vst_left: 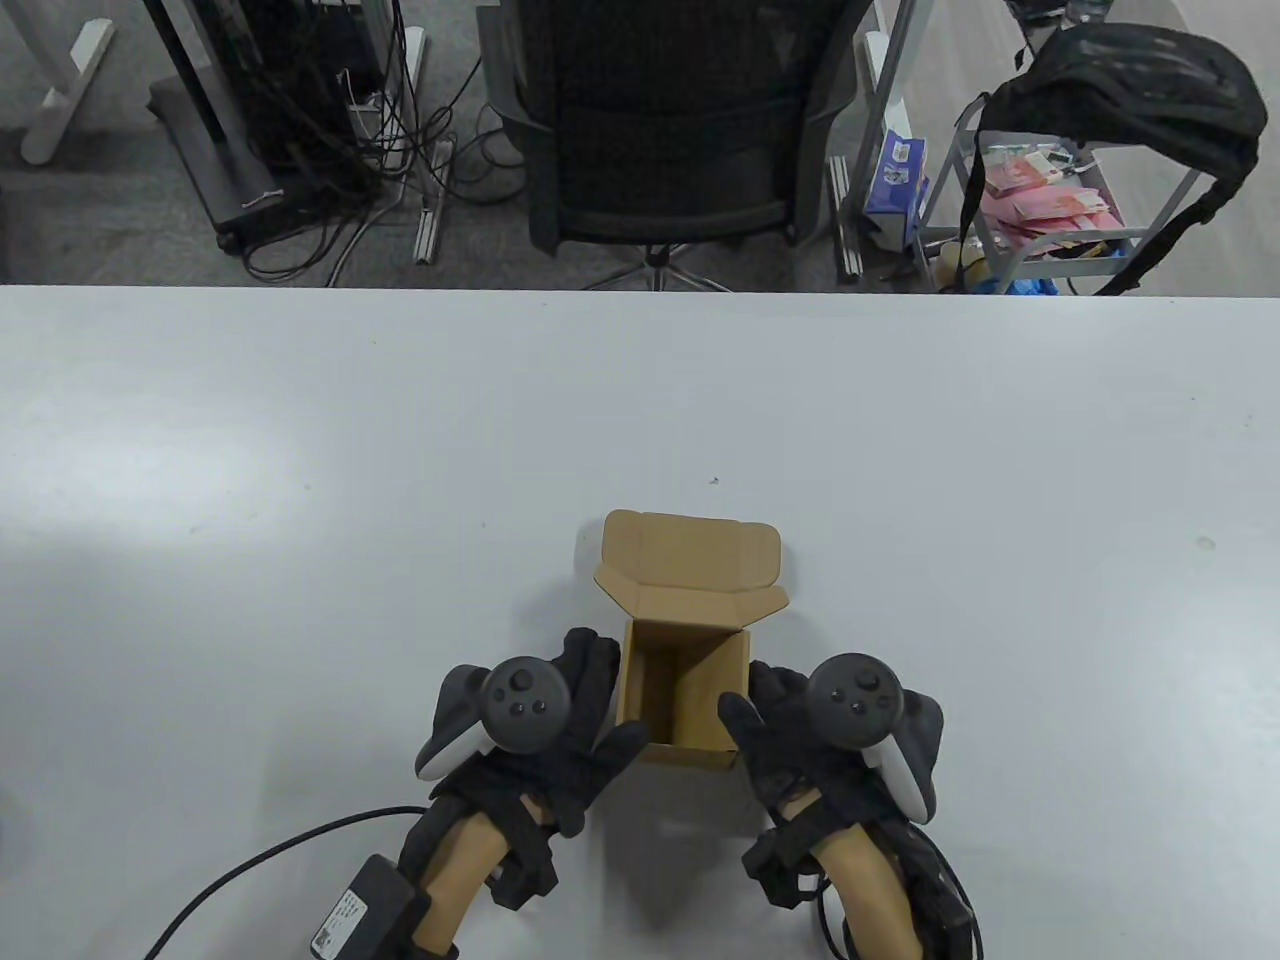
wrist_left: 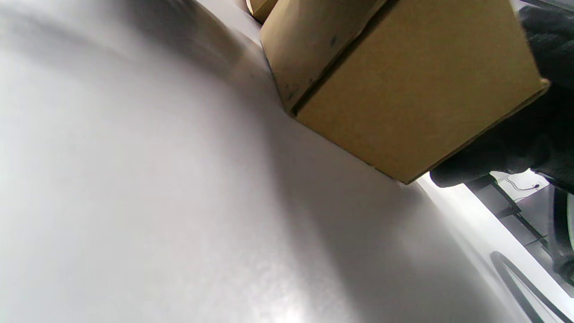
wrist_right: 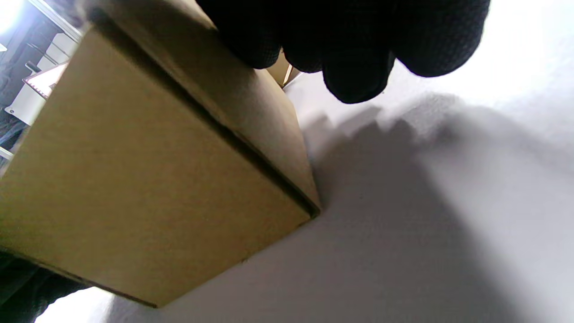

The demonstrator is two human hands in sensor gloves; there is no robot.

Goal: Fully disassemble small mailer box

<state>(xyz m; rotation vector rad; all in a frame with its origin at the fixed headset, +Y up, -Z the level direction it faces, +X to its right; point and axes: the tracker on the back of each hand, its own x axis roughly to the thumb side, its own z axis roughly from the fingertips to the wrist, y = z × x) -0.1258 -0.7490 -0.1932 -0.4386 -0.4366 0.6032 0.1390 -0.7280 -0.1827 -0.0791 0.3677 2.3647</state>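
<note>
Both hands gripping the open box
Left hand and right hand are squeezing its sides; pulling unevenly is risking a torn flap.

No text can be read anywhere. A label on the black unit strapped to the left forearm carries small print, too small and blurred to make out. The blue carton on the floor beyond the table shows printed graphics, yet no word is legible. The box bears no visible print.
</note>
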